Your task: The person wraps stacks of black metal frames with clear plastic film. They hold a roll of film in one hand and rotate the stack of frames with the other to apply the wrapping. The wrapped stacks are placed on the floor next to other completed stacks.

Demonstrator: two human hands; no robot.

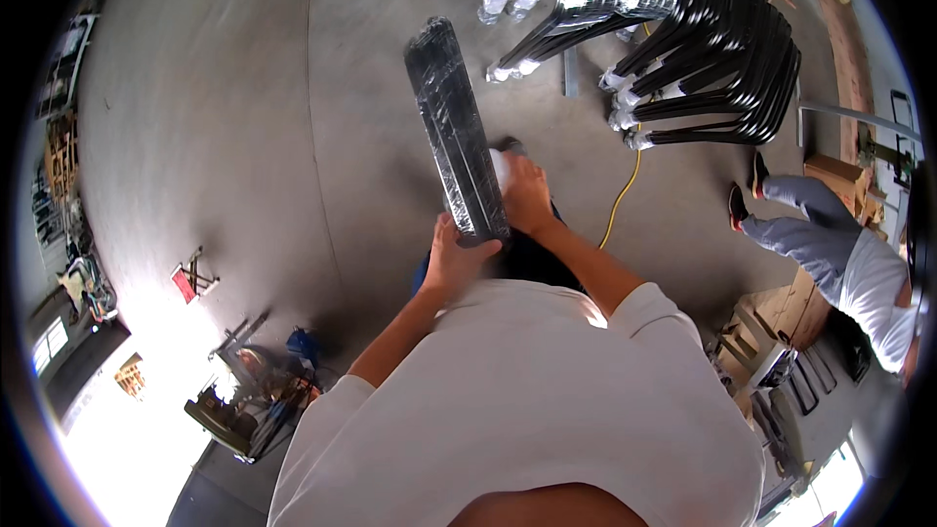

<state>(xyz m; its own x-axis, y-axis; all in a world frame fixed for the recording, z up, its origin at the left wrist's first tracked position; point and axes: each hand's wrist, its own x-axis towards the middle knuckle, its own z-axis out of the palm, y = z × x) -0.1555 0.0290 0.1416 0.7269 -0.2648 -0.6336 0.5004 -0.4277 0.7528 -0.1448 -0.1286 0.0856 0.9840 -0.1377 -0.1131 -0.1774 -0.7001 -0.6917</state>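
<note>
A long bundle of black bars (451,127), wound in clear plastic film, stands out in front of me, tilted slightly left. My left hand (457,259) is closed around its near end, with the thumb across the front. Beside the bundle's right side, my right hand (528,195) has its fingers curled. A small white thing (500,168) shows between those fingers and the bundle. Most of it is hidden, so its kind cannot be told.
Black bent metal tube frames (722,49) with wrapped ends are piled at the far right. A yellow cord (622,200) runs across the concrete floor. Another person (830,244) is at the right. Lower left stand a machine (249,390) and a small red-seated stool (190,278).
</note>
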